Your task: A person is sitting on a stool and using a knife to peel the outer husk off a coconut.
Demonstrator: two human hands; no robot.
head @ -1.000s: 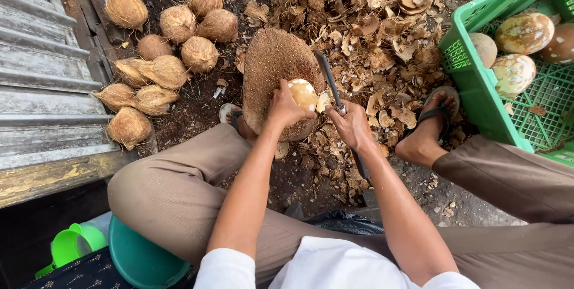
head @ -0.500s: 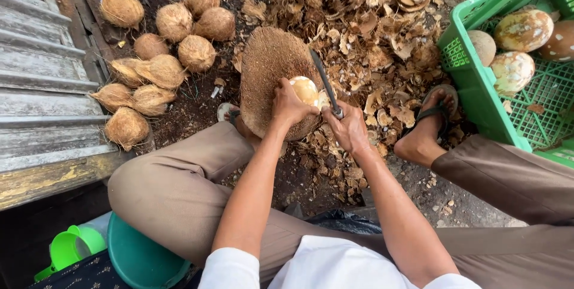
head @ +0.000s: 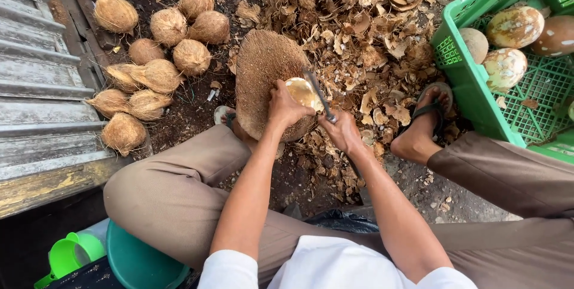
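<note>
A green plastic crate (head: 472, 94) with lattice walls stands at the right on the ground. It holds several shelled coconuts (head: 515, 27), round and smooth, mottled brown and cream. At the bottom left sit a teal tub (head: 140, 262) and a light green jug (head: 69, 256); what they hold cannot be told.

A heap of husked nuts (head: 170, 26), tan, hairy and fibrous, lies at the upper left beside weathered grey boards (head: 36, 103). Dry, curled shell chips (head: 365, 32) litter the dark soil ahead.

The left hand (head: 286, 108) is closed over a coconut (head: 302, 93), pressing it onto a domed block (head: 263, 70) covered in coarse brown fibre. The coconut is pale and smooth where it is bared, and shows just beyond the left fingers, at the block's right edge. The right hand (head: 342, 133) is clenched around the handle of a knife (head: 318, 94); its narrow dark blade runs up and away from the fist and lies against the coconut's right side. The two hands are close together, the coconut between them and slightly ahead.

The person sits with knees spread in brown trousers; a foot in a dark sandal (head: 427, 109) rests just beside the crate.
</note>
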